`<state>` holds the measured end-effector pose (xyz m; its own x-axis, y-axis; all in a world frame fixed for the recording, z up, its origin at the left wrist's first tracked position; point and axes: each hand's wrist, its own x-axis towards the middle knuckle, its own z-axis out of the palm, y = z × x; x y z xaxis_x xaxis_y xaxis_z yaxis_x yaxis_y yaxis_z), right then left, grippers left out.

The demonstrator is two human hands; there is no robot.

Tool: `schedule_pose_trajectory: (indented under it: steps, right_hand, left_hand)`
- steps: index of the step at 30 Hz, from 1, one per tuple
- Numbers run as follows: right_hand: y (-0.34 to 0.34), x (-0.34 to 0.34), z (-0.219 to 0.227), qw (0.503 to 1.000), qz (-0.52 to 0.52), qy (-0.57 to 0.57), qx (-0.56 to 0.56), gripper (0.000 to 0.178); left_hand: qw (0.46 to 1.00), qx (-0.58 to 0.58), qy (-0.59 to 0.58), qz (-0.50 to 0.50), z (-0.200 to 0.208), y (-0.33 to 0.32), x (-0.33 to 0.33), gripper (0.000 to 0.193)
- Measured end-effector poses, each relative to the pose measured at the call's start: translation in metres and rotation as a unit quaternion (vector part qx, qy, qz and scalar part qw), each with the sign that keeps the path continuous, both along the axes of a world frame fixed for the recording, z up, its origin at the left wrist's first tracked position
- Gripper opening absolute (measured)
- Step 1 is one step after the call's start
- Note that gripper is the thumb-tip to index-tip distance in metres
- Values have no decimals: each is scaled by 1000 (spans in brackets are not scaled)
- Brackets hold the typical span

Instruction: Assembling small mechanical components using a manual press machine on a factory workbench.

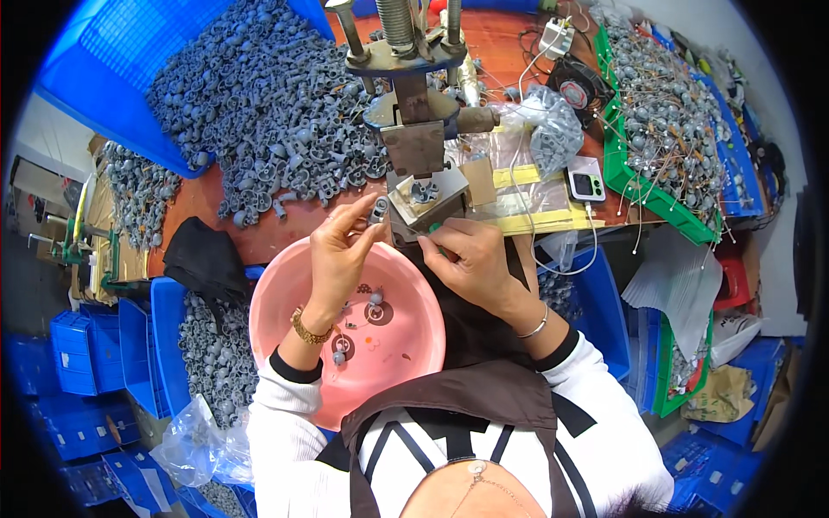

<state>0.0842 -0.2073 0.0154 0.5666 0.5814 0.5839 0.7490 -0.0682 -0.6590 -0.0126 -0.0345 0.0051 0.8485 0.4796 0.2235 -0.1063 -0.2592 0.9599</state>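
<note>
Apron: nearest, brown [449,393], worn over a white top [617,462] with dark bands.
Left grip: thumb and fingertips of the left hand [339,246] pinch a small grey part.
Grey part: this piece [380,208] sits between the left thumb and fingertips, a round opening showing, just left of the metal block and apart from the right grip.
Right grip: fingers of the right hand [475,263] curl tightly round a green-handled tool [446,253], mostly hidden, near the block's front edge.
Metal block: under the press [414,148], the block [449,205] bears another grey piece [423,192].
Pink basin: below the left hand, the basin [406,332] holds a few loose parts [376,298].
Grey heap: many parts [285,129] lie on the red-brown surface [505,43], reaching into a blue basket [95,73].
Green tray: at right, the tray [615,155] carries parts with thin wires [665,112].
White device: a small-screened device [585,181] lies right of the press, near a black fan [577,89].
</note>
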Motion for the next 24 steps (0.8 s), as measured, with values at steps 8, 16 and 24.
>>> schedule_pose_trajectory:
  steps: [8,16,24]
  right_hand:
    - [-3,0,5,995,5,-95,0,19]
    - [-6,1,5,998,40,-56,-10,14]
    - [-8,12,1,843,175,505,-58,19]
  left_hand:
    - [982,184,-6,40,18,-12,-1,24]
    - [986,162,-36,14,21,-15,-4,29]
    - [949,266,-142,-90,19,-28,-3,30]
